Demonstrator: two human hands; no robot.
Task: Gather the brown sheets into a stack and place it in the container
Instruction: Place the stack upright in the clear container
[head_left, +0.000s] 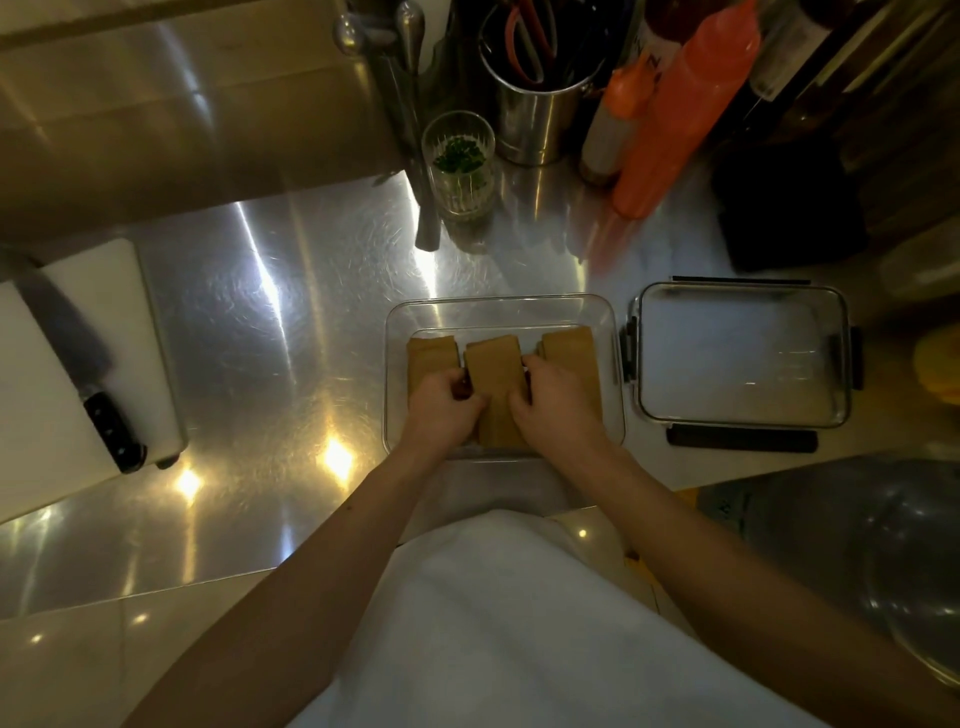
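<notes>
A: What are you holding right now?

B: Your left hand and right hand are both closing on the middle stack of brown rectangular sheets, one on each long side. That stack is sitting inside the clear rectangular glass container, between a left stack of brown sheets and a right stack of brown sheets.

A: How should you be finishing this?

B: I'd judge you are settling it, so be squeezing evenly from both sides to keep the edges flush, and be lowering it flat before letting your fingers slide out; the neighbouring stacks are lying just beside your knuckles and could be nudged askew.

A: Anything in the way on the shiny steel table?

B: Nothing is blocking you. The clear lid with dark clips is lying at three o'clock of the container, just beside it. A ribbed glass with green herbs is standing at twelve o'clock, an orange squeeze bottle at one o'clock, and a dark-handled knife is resting on a white cutting board at nine o'clock, well apart.
</notes>
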